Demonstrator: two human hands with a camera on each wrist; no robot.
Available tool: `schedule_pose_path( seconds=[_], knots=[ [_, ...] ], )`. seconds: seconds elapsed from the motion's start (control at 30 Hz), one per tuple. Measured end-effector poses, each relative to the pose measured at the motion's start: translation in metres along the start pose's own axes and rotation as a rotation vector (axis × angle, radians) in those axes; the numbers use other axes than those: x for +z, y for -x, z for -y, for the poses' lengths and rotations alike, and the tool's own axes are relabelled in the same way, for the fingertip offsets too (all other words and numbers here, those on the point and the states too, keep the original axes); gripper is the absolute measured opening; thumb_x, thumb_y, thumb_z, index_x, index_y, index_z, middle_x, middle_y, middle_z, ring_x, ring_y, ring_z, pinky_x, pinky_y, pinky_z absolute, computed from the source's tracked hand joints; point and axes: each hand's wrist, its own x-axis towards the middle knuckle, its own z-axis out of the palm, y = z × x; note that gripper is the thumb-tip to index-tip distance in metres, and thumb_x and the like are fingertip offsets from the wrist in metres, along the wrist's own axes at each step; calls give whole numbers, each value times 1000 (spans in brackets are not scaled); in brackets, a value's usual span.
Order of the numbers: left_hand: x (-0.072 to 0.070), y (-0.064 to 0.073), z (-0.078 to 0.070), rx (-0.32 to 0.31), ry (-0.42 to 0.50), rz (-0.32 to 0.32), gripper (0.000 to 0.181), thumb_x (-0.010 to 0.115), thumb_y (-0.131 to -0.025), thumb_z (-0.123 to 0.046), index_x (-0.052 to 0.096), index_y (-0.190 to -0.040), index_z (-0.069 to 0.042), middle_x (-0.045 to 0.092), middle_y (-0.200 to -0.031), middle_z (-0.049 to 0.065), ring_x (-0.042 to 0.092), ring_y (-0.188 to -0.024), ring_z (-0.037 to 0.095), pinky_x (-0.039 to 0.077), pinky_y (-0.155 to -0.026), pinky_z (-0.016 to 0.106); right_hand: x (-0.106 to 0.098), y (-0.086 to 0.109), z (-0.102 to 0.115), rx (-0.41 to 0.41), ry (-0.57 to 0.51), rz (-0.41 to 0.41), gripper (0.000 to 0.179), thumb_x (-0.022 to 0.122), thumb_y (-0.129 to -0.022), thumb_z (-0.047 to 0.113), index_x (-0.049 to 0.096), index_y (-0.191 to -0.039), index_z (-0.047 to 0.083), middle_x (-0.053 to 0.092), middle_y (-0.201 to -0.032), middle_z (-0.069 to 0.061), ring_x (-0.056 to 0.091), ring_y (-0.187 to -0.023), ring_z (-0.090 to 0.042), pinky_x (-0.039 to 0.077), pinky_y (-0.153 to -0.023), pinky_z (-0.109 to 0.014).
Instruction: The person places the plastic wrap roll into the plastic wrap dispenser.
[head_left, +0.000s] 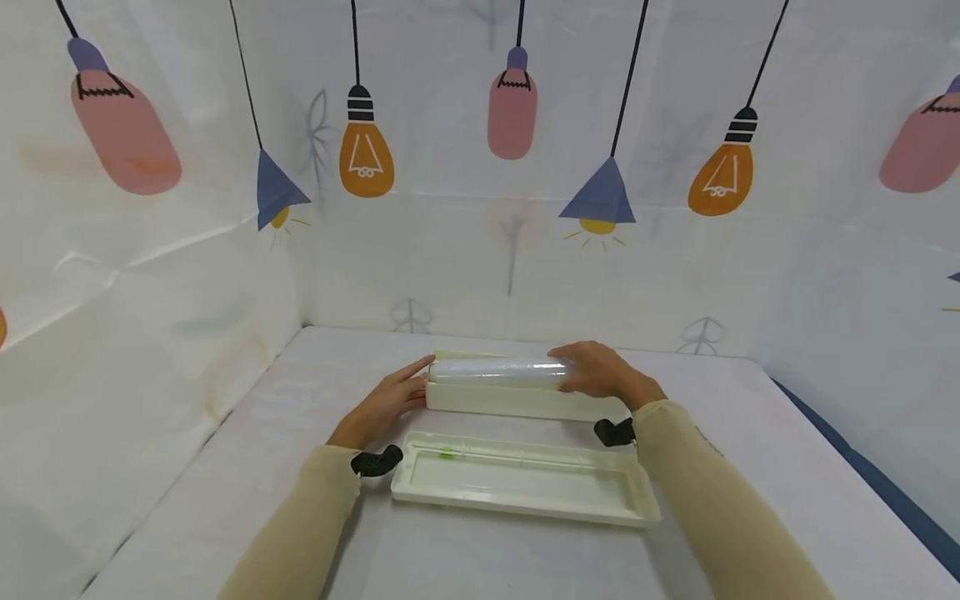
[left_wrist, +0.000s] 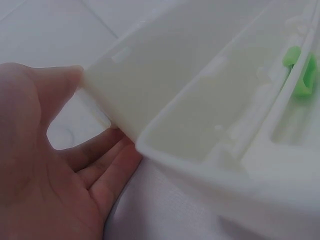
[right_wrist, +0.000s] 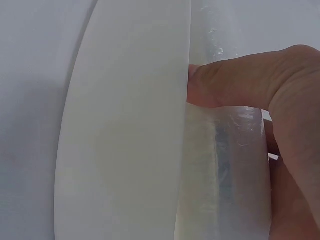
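A roll of clear plastic wrap lies lengthwise at the top of a long off-white box. My right hand grips the roll near its right end. In the right wrist view the thumb is between the box's wall and the roll, with fingers on the roll's far side, partly hidden. At the box's left end my left hand touches the end with fairly straight fingers. The left wrist view shows its thumb and fingertips against the end wall's edges.
In front of the box lies a matching shallow lid, inner side up, with a small green slider on its rail. A white sheet covers the table. Behind stands a white wall covering printed with lamps.
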Motion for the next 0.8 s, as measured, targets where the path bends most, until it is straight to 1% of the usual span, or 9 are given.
schedule_pose_path(
  seconds=[0.13, 0.27, 0.37, 0.5, 0.67, 0.8],
  knots=[
    [-2, 1, -1, 5, -3, 20, 53, 47, -109, -25, 31, -159, -24, 42, -153, 13, 51, -131, 27, 40, -111, 44, 0, -1, 0, -3, -25, 5, 58, 75, -84, 14, 59, -138, 0, 57, -139, -20, 48, -130, -44, 38, -107, -59],
    [-1, 3, -2, 3, -13, 25, 53, 47, -109, -25, 30, -159, -25, 42, -154, 13, 50, -131, 27, 38, -112, 45, 3, -3, -4, 6, -92, 15, 59, 76, -82, 11, 60, -137, -1, 58, -138, -20, 51, -127, -38, 42, -105, -55],
    [0, 4, -3, 3, -21, 21, 53, 47, -109, -25, 30, -159, -25, 42, -154, 13, 50, -131, 27, 38, -112, 46, 4, -5, -6, 22, -138, 30, 60, 76, -80, 10, 60, -137, -1, 59, -137, -19, 55, -121, -32, 45, -102, -52],
    [2, 3, -3, -6, -17, 8, 53, 47, -109, -25, 31, -159, -25, 42, -154, 12, 51, -131, 27, 38, -112, 45, 4, -5, -8, 31, -160, 39, 60, 77, -79, 9, 61, -136, -1, 60, -136, -18, 56, -110, -27, 47, -99, -50],
    [2, 1, -2, -19, -16, -15, 53, 48, -108, -24, 32, -159, -24, 43, -152, 13, 53, -128, 26, 41, -110, 44, 6, -6, -13, 30, -165, 33, 59, 77, -79, 10, 61, -135, -1, 60, -135, -18, 56, -116, -28, 46, -100, -50],
    [2, 0, -1, -21, -2, -22, 53, 47, -109, -23, 32, -159, -22, 43, -152, 15, 53, -127, 26, 42, -109, 43, 7, -6, -14, 48, -181, 32, 57, 78, -81, 12, 63, -135, 1, 61, -135, -17, 56, -121, -31, 46, -102, -51]
  ],
)
